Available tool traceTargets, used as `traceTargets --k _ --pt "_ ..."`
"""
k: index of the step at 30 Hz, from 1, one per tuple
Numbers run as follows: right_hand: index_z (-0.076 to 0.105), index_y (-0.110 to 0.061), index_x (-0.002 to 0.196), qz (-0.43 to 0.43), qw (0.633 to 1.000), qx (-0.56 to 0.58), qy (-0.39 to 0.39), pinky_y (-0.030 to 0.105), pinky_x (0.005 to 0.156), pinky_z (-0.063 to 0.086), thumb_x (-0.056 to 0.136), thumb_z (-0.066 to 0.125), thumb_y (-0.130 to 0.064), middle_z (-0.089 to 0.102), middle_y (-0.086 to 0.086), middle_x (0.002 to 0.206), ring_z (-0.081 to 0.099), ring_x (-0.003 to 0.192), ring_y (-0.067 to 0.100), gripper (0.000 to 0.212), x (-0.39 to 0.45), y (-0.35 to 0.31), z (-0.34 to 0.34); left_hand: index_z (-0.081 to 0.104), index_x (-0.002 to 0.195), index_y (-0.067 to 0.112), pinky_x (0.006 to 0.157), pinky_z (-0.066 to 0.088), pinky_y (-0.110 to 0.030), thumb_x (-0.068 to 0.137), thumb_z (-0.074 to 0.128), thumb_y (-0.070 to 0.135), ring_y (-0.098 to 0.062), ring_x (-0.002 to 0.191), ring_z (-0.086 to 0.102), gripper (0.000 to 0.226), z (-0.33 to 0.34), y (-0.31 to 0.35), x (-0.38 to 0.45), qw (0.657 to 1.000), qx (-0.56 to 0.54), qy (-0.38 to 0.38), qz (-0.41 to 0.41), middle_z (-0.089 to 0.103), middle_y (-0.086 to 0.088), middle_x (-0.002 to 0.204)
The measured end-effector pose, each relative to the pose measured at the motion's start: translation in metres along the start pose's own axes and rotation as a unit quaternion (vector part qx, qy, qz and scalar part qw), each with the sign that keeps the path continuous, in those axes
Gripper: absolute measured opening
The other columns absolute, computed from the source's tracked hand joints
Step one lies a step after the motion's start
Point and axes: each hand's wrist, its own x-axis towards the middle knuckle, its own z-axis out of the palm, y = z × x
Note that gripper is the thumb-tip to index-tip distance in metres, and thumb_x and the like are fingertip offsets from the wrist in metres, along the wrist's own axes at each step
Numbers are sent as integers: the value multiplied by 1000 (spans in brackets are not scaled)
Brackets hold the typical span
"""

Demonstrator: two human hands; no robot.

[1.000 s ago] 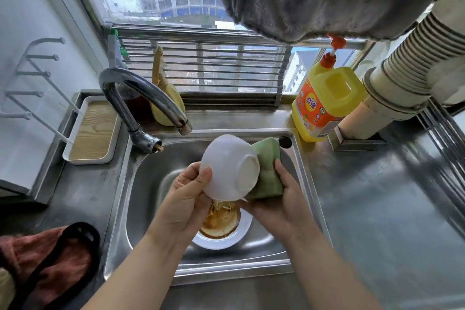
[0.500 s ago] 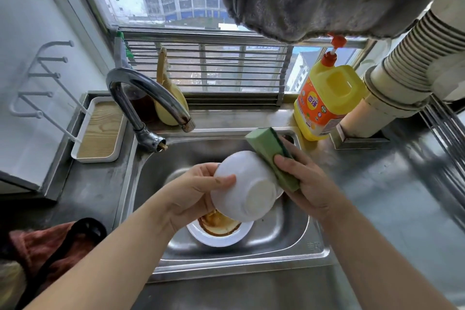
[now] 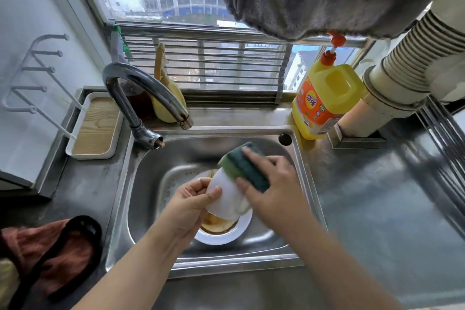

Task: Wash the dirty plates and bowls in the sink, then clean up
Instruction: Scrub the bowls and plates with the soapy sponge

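Note:
Over the steel sink [image 3: 151, 184], my left hand [image 3: 188, 204] grips a white bowl [image 3: 225, 196], turned with its underside up and towards me. My right hand [image 3: 274, 189] holds a green sponge [image 3: 245, 166], dark scouring side up, and presses it against the bowl's far side. Below the bowl, a white plate [image 3: 226, 235] smeared with brown sauce lies on the sink floor, partly hidden by the bowl and my left hand.
A curved tap [image 3: 141, 93] arches over the sink's back left. A yellow detergent bottle [image 3: 324, 100] stands at the back right beside a ribbed duct [image 3: 407, 65]. A white tray [image 3: 94, 126] sits left of the tap, a reddish cloth [image 3: 50, 251] at the front left.
The bowl has turned more upright in my left hand. My right hand has slid the sponge up over the bowl's far side, its dark face now showing.

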Motion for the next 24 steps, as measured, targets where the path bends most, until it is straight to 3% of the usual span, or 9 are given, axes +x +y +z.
traceTargets --k 3,6,8,11,13,14,17,19,24 --pt "38 -47 141 -92 995 -45 16 24 99 32 85 59 -50 39 -4 117 34 110 12 59 -5 -18 14 76 77 3 59 57 -25 22 99 28 -19 66 70 65 2 -1 0 999 -27 -11 32 73 -13 76" --pt "43 -47 137 74 996 42 15 35 104 38 85 58 -52 50 2 119 44 114 18 55 37 4 12 75 72 6 54 55 -25 25 98 28 -20 63 69 57 3 4 -1 999 -7 8 36 71 -12 72" --pt "45 -47 136 112 992 63 9 39 104 41 84 57 -53 51 0 119 47 116 20 53 40 10 6 75 71 8 54 55 -24 35 96 25 -21 65 68 44 2 10 -3 999 15 10 51 71 -11 73" --pt "41 -47 139 -13 1000 -16 16 26 101 34 86 58 -49 39 -5 113 35 112 13 56 4 -22 7 76 77 8 61 55 -22 43 95 26 -17 70 69 43 1 12 -4 995 37 -10 96 72 -11 77" --pt "40 -46 140 -112 990 -75 41 26 99 31 85 57 -49 39 -4 116 32 110 13 58 -5 -38 13 76 80 8 65 55 -22 57 86 7 -17 75 70 25 4 11 -5 993 41 -19 112 73 -12 80" --pt "38 -46 141 -107 990 -84 33 28 100 31 86 57 -48 40 -2 117 33 111 15 58 5 -38 14 75 82 6 64 55 -22 59 82 -1 -18 74 70 25 5 10 -4 994 33 -11 105 73 -12 80" --pt "39 -47 140 83 997 -2 -6 34 104 36 88 56 -49 47 3 122 40 119 20 55 46 -15 8 65 86 -1 56 55 -23 66 73 -2 -18 65 68 21 10 13 -3 997 18 12 71 71 -11 73" --pt "40 -46 140 124 992 24 3 34 104 38 88 55 -51 48 2 122 42 120 20 54 46 -15 3 64 86 -1 54 54 -23 69 75 0 -16 63 68 20 10 14 -4 997 26 18 66 70 -9 70" --pt "32 -46 144 -31 993 -112 15 29 101 29 88 53 -51 35 -2 118 30 112 16 59 13 -49 14 67 88 -2 61 55 -21 67 67 7 -16 71 70 23 12 14 -1 995 -13 19 92 72 -12 79"
